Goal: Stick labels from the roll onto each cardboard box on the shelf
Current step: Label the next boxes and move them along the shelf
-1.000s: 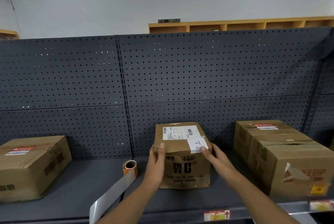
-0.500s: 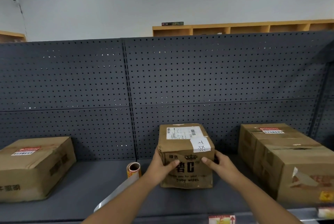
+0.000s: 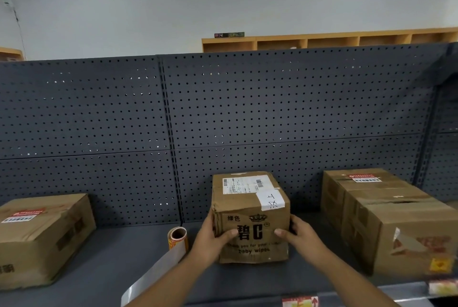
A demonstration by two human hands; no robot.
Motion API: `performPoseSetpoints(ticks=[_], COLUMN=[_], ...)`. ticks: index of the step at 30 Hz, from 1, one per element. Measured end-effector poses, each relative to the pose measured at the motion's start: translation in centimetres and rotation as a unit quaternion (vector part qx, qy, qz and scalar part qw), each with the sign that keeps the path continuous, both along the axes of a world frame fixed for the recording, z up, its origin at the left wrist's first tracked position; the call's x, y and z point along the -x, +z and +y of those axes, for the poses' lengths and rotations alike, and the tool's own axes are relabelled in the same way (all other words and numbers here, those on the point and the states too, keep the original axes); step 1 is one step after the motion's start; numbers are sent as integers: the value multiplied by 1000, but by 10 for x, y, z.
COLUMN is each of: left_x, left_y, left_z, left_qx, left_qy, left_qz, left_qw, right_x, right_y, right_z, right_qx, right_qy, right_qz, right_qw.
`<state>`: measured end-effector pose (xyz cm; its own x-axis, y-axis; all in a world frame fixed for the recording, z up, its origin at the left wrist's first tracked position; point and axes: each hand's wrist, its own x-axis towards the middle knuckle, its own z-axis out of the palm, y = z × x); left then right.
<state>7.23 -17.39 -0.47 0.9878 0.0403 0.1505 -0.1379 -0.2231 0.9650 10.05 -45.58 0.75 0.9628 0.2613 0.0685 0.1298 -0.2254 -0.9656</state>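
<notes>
A small cardboard box (image 3: 250, 207) printed "baby wipes" stands mid-shelf, with a white shipping label and a handwritten white slip on top. My left hand (image 3: 210, 239) grips its left front corner, thumb across the front face. My right hand (image 3: 301, 234) grips its right front corner the same way. The label roll (image 3: 177, 237) stands just left of the box, its blank backing strip (image 3: 153, 277) trailing over the shelf's front edge. A left box (image 3: 42, 234) and a large right box (image 3: 386, 217) each carry a red-and-white label on top.
The grey shelf (image 3: 116, 254) is backed by a dark pegboard panel (image 3: 223, 113). Price tags (image 3: 300, 301) sit on the shelf's front rail. Wooden cubbies (image 3: 322, 40) line the far wall.
Both hands have slid down from the box's top corners to its lower front corners, thumbs now on the front face. The box sits slightly further back and squarer.
</notes>
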Motion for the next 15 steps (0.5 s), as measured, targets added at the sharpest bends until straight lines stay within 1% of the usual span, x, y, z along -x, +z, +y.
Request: performPoseSetpoints(ticks=[3, 7, 10, 13, 15], left_x=[8, 20, 23, 21, 18], left_y=[6, 13, 26, 48, 64], left_z=[-1, -3, -7, -15, -20], left_qx=[1, -26, 0, 62, 101], left_qy=[18, 82, 111, 108, 82], left_qz=[-27, -55, -74, -43, 14], left_qw=[999, 995, 991, 991, 991], right_x=[4, 13, 19, 19, 14], right_y=[7, 21, 33, 44, 50], right_z=[-4, -6, -1, 5, 8], right_qx=[-7, -9, -12, -2, 34], right_qy=[-8, 14, 22, -36, -103], right_qz=[-17, -50, -78, -118, -148], right_qw=[1000, 999, 997, 992, 983])
